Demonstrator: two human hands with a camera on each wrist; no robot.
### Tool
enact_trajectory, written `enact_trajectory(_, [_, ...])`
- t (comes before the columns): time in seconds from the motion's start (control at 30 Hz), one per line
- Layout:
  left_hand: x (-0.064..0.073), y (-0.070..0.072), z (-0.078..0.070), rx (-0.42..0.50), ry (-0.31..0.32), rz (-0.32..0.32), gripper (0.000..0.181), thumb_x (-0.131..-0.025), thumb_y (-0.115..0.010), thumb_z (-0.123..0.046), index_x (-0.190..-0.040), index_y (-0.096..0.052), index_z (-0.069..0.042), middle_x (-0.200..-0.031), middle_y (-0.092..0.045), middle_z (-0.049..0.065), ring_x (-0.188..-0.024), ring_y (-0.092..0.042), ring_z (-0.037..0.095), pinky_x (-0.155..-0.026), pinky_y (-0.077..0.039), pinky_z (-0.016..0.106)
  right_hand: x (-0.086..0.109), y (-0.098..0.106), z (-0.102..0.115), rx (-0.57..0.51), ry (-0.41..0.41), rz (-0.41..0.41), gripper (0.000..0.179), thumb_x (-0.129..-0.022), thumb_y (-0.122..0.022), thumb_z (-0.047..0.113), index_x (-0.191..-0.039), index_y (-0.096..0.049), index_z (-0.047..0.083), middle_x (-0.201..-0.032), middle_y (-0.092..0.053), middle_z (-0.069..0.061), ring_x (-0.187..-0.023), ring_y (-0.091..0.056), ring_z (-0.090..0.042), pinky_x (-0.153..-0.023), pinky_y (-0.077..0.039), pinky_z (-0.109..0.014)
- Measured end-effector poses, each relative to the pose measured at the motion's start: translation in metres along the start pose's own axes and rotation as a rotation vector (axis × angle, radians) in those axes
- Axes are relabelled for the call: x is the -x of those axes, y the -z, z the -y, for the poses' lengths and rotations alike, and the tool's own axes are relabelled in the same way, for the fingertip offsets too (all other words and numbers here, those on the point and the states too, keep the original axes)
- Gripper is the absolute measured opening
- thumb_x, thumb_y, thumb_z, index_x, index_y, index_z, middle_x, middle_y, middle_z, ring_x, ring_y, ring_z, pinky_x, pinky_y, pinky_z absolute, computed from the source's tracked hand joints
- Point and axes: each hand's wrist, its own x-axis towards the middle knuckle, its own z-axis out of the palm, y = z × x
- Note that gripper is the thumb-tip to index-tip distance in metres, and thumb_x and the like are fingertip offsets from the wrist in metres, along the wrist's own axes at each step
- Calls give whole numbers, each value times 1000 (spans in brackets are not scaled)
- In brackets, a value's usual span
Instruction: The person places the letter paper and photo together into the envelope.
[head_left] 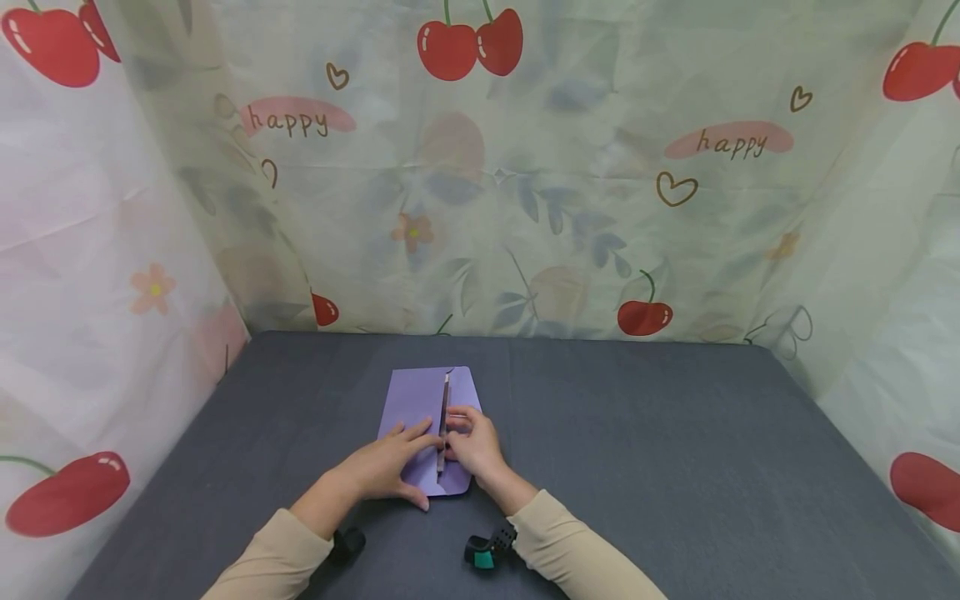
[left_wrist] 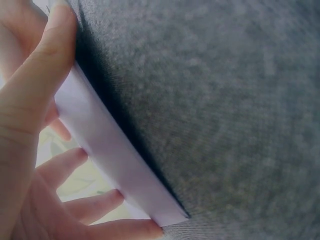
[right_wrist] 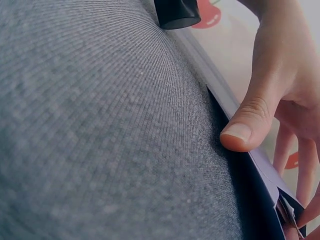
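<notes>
A flat purple folder (head_left: pixel 416 392) with rounded right corners lies on the grey table, a little left of its middle. Lengthwise along it runs an opening with a raised edge (head_left: pixel 444 400), dark with a thin pale strip. My left hand (head_left: pixel 382 462) rests on the folder's left part with fingers spread. Its thumb (right_wrist: pixel 237 135) lies at the near edge. My right hand (head_left: pixel 476 446) is over the right part, its curled fingers pinching the raised edge. In the right wrist view, thin layers (right_wrist: pixel 285 210) show inside the opening, by the right fingertips.
The grey cloth-covered table (head_left: pixel 637 442) spreads out on both sides. Printed fabric (head_left: pixel 480 208) with cherries and flowers hangs behind and at the sides. Black wrist devices (head_left: pixel 491 550) sit under the forearms.
</notes>
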Motion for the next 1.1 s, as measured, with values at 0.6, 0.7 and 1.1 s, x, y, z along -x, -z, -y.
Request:
enact_trajectory(0.6, [0, 2, 1, 7, 0, 12, 80, -66, -79, -45, -133, -48, -13, -149, -32, 22, -126, -30, 62, -98, -35, 64, 0, 0, 2, 21, 3, 45, 45, -79, -45, -12, -122, -50, -5, -116, -60, -31, -81, -66, -22, -64, -57, -32])
enact_trajectory(0.7, [0, 2, 0, 8, 3, 11, 80, -66, -80, -45, -133, -48, -14, -149, -32, 22, -126, -30, 61, -98, -35, 64, 0, 0, 2, 20, -1, 49, 44, -79, -46, -12, -122, -49, -4, -117, -60, -30, -82, -66, -22, -64, -57, -32])
enact_trajectory(1.1, [0, 2, 0, 16, 17, 18, 80, -66, -79, -45, -133, -48, -15, -150, -32, 21, -127, -29, 61, -98, -35, 64, 0, 2, 0, 22, -9, 72, 44, -81, -48, -13, -123, -48, -3, -120, -59, -30, -87, -66, -25, -65, -56, -33])
